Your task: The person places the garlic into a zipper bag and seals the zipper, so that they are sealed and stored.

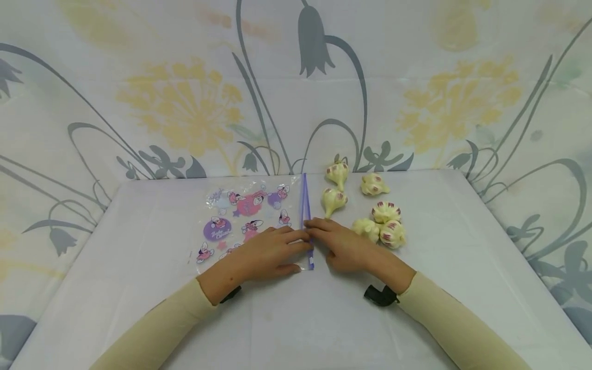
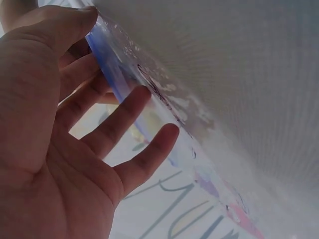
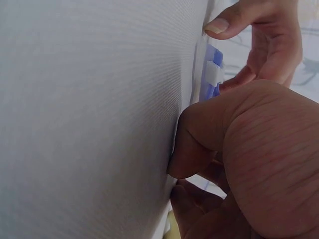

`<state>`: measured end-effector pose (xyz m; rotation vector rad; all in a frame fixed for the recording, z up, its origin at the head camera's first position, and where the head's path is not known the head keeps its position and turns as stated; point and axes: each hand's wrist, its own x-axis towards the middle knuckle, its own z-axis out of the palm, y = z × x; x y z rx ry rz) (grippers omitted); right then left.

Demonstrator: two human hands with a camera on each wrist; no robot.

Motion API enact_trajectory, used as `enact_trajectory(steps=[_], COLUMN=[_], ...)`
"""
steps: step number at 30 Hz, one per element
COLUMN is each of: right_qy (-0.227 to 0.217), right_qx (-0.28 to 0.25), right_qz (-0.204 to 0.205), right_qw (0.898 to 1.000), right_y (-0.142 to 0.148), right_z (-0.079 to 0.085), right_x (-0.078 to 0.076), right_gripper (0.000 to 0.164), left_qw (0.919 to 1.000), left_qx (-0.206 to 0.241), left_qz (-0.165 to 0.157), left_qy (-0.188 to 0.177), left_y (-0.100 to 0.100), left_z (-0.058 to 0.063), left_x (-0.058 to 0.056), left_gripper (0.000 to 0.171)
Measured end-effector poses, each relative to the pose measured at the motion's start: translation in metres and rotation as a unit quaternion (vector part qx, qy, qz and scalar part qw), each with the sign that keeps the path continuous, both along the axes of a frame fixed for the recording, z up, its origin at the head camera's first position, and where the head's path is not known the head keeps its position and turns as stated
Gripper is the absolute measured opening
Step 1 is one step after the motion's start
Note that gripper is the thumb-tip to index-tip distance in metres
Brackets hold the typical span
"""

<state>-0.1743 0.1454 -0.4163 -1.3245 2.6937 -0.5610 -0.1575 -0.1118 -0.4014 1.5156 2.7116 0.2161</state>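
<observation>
A clear, flat plastic zip bag w/ pink & purple cartoon pics point(image 1: 252, 205) lies on the white cloth-covered table point(image 1: 296, 318), just L of ctr in the head view. Its long blue-purple plastic zip strip point(image 1: 304, 187) runs up & down nr mid frame, w/ a small white plastic slider point(image 3: 214, 73) nr the btm end.

The L hand point(image 1: 270, 250) is over the bag's lower R part; its fingers are loose, spread & mostly straight, tips by the strip. The R hand point(image 1: 349, 248) comes from the other side, fingertips touching the strip, thumb bent; can't tell if they pinch it.

Six cream-white, round garlic bulbs w/ purple-red marks point(image 1: 393, 235) sit R of ctr, above & beside the R hand. Cream cloth sleeves point(image 1: 162, 329) fill the btm L & btm R. White cloth w/ grey & yellow flowers point(image 1: 194, 103) hangs up top.
</observation>
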Motion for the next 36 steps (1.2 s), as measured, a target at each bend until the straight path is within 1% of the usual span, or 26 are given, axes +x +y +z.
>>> enact_trajectory(steps=[4,9,12,16,21,25,28,30,32,36], right_qy=[0.006,0.005,0.003,0.004,0.009,0.01,0.01,0.011,0.012,0.008], right_qx=[-0.007,-0.014,-0.015,-0.015,-0.015,-0.015,-0.014,-0.011,-0.009,-0.002], right_qz=[0.004,0.009,0.01,0.013,0.016,0.016,0.016,0.016,0.017,0.015], right_qw=[1.0,1.0,1.0,1.0,1.0,1.0,1.0,1.0,1.0,1.0], right_y=[0.0013,0.0014,0.0011,0.0005,0.0008,0.0018,0.0027,0.003,0.003,0.0024], right_z=[-0.0016,-0.0016,-0.0013,-0.0014,-0.0023,-0.0022,-0.0023,-0.0034,-0.0046,-0.0052], right_x=[0.0,0.0005,0.0011,0.0013,0.0005,0.001,0.0015,0.0011,0.0008,0.0008], right_gripper=[0.068,0.068,0.068,0.068,0.069,0.069,0.067,0.068,0.068,0.069], left_qw=[0.9998,0.9991,0.9987,0.9986,0.9986,0.9984,0.9986,0.9988,0.9989,0.9987], left_qx=[0.007,0.019,0.021,0.023,0.025,0.026,0.023,0.02,0.022,0.036], left_qz=[0.013,0.03,0.039,0.045,0.047,0.049,0.048,0.045,0.04,0.031], left_qy=[-0.012,-0.023,-0.025,-0.016,0.001,-0.002,-0.004,0.002,0.011,0.019], left_y=[0.0009,0.0017,0.0013,0.0009,0.0018,0.0042,0.0055,0.0058,0.0055,0.0046], left_z=[-0.0018,-0.0025,-0.0032,-0.0048,-0.0048,-0.0045,-0.0053,-0.0063,-0.0073,-0.0074], left_x=[0.0002,0.0014,0.0015,0.0005,0.0003,0.0012,0.0022,0.0029,0.0036,0.0045], left_gripper=[0.049,0.043,0.038,0.031,0.027,0.027,0.03,0.034,0.038,0.039])
